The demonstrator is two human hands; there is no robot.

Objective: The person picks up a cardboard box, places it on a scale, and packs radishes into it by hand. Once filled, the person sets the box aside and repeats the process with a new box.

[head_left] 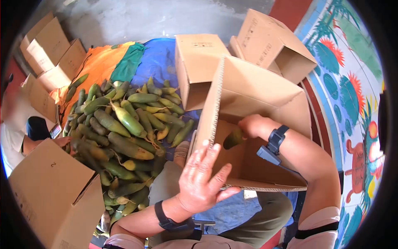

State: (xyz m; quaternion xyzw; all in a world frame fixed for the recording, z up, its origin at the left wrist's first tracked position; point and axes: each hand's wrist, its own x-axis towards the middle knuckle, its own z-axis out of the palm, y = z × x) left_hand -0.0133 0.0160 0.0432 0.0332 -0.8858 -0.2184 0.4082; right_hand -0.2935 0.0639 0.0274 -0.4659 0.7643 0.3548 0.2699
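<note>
Inside the open carton (pixel 261 85), your right hand (pixel 253 126) grips a green radish (pixel 233 139), its long axis slanting, free end toward lower left; apart, your left hand (pixel 202 176) spreads at the carton's edge.

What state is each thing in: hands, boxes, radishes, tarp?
Left hand: open, fingers spread.
Right hand: closed on a radish, inside the front box.
Held radish: in the front box, partly hidden by the hand.
Front box: open, flaps up.
Upper right box: on its side, open end showing.
Lower left box: open.
Other radishes: loose in a heap.
Blue tarp: spread out, wrinkled.
</note>
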